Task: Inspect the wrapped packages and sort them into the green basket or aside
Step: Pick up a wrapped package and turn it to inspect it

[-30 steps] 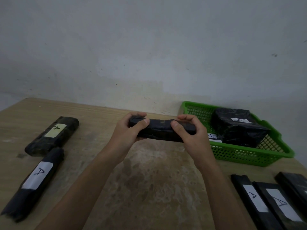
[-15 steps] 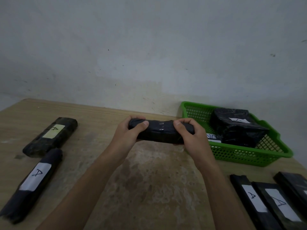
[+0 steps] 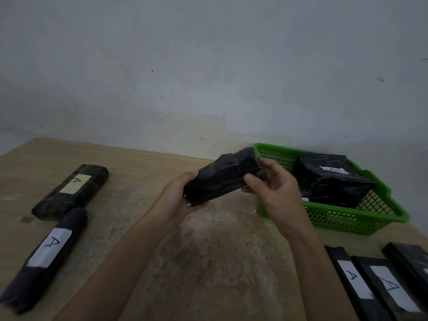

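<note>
Head view: package (image 3: 225,178) tilts up-right toward green basket (image 3: 361,221).

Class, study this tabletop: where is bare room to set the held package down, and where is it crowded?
Bare table lies in the middle, below both hands, between the two left packages and the right-hand row. More lies behind the left packages, toward the wall. The green basket is mostly filled by a bulky package. The right front corner is crowded.
</note>
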